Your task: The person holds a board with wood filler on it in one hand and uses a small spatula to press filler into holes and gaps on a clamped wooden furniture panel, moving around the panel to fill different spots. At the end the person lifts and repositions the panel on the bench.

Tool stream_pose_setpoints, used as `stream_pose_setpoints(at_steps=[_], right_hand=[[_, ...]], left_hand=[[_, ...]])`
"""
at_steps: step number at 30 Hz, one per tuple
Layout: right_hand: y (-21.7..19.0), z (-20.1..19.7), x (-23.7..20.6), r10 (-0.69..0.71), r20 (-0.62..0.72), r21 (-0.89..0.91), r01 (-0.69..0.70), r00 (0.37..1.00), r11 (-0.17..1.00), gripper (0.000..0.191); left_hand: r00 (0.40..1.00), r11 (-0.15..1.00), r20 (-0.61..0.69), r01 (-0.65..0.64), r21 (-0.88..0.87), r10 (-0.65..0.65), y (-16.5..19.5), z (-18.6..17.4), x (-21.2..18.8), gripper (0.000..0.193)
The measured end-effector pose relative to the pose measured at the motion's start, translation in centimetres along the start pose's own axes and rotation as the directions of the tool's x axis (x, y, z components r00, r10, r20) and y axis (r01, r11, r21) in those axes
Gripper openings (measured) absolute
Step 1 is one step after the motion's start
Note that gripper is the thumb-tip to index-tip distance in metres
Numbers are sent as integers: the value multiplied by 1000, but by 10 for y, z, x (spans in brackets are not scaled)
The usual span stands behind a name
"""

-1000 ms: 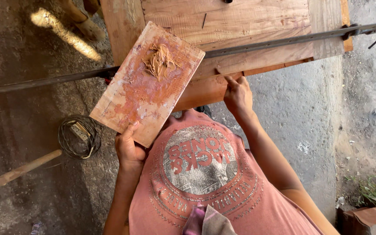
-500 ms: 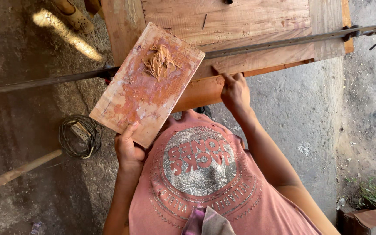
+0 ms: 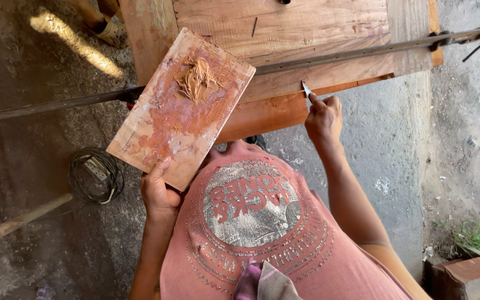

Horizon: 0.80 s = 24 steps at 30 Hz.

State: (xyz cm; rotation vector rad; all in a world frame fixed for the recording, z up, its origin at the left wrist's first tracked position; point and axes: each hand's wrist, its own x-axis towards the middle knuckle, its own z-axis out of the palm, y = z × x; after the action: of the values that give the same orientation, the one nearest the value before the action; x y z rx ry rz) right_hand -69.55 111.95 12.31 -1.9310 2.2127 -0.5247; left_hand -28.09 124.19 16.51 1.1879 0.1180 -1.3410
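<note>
My left hand (image 3: 159,191) grips the near corner of a small flat wooden board (image 3: 180,108) smeared with orange-brown paste, with a lump of the paste (image 3: 196,78) near its far end. My right hand (image 3: 323,115) holds a thin metal blade (image 3: 306,88) whose tip rests on the front edge of a large wooden panel (image 3: 284,39). That edge (image 3: 268,114) is coated orange. A long metal bar clamp (image 3: 362,53) runs across the panel, passing under the held board.
A coil of dark wire (image 3: 94,175) lies on the concrete floor at the left, beside a wooden stick (image 3: 20,222). Another person's sandalled foot (image 3: 106,25) shows at the top left. A rusty box (image 3: 465,278) and some grass sit at the bottom right.
My right hand has slid to the right along the panel's front edge, and the blade tip now shows above the fingers. The held board has barely moved.
</note>
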Motion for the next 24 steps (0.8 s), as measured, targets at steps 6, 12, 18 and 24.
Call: stream_pose_setpoints(at_steps=[6, 12, 18, 24], right_hand=[[6, -13, 15, 112, 91, 27, -115, 990, 993, 31], [5, -10, 14, 105, 113, 92, -115, 988, 989, 32], [15, -10, 17, 84, 99, 113, -95, 992, 989, 32], [33, -19, 25, 123, 33, 57, -124, 992, 991, 31]], left_hand=[[1000, 1000, -15, 3, 22, -3, 2, 1, 0, 58], [1000, 1000, -21, 0, 14, 0, 1, 1, 0, 59], [1000, 999, -13, -22, 39, 22, 1, -2, 2, 58], [999, 999, -41, -1, 44, 3, 0, -5, 5, 55]])
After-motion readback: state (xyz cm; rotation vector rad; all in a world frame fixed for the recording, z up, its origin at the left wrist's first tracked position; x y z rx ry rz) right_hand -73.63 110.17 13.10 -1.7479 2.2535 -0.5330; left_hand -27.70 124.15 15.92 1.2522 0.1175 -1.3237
